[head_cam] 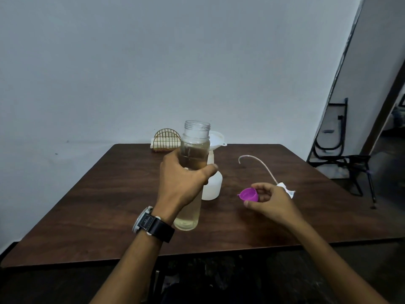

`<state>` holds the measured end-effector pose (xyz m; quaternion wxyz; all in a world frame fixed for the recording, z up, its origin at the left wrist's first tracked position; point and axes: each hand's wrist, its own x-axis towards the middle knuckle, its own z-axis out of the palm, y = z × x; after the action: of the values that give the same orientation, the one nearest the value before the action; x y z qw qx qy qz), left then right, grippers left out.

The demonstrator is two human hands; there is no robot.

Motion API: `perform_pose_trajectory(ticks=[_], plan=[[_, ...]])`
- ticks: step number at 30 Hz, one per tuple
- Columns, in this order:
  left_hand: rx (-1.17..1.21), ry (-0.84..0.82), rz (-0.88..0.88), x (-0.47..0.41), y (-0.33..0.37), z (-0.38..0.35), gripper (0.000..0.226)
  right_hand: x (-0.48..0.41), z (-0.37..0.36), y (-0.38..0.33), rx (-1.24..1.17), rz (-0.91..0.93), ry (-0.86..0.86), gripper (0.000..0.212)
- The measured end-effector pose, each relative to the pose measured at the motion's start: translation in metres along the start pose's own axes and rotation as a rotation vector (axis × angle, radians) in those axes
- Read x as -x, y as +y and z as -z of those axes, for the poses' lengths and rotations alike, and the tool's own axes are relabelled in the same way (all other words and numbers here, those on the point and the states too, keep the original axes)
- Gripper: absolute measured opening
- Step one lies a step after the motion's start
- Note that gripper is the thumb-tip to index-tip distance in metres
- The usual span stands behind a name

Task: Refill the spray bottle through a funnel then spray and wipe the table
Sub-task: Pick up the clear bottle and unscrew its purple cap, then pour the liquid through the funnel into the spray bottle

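My left hand [184,183] grips a clear water bottle [192,150] with its mouth uncapped and pale liquid inside, held just above the dark wooden table [98,205]. Behind it stands the white spray bottle [211,185] with a white funnel [217,139] seated in its neck. My right hand [269,198] pinches the purple cap [248,194] over the table to the right. The spray head [287,189] with its long dip tube [258,163] lies on the table behind my right hand.
A gold wire napkin holder [167,140] with white napkins stands at the table's far edge against the wall. A black folding chair [341,150] stands on the floor to the right of the table.
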<state>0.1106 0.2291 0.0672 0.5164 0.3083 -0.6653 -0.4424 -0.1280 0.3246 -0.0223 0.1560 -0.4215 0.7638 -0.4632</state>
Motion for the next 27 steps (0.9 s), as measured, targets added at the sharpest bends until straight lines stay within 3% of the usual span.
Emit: perform_pose_trajectory(ticks=[5,10,16,23,27], plan=[[0.004,-0.005,0.000,0.001,-0.002,0.003,0.020,-0.003,-0.009,0.016,0.162,-0.061,-0.011,0.066],[-0.001,-0.001,0.021,-0.004,-0.004,0.008,0.024,0.002,-0.005,-0.001,0.234,-0.001,-0.005,0.096],[-0.095,0.023,0.001,-0.020,-0.009,0.023,0.026,-0.001,-0.012,-0.063,-0.018,0.251,0.095,0.103],[-0.166,0.041,-0.014,-0.038,-0.009,0.034,0.028,-0.042,-0.047,-0.122,-0.184,0.301,0.045,0.118],[-0.215,0.032,-0.011,-0.051,-0.013,0.038,0.023,-0.061,-0.063,-0.134,-0.254,0.299,0.052,0.112]])
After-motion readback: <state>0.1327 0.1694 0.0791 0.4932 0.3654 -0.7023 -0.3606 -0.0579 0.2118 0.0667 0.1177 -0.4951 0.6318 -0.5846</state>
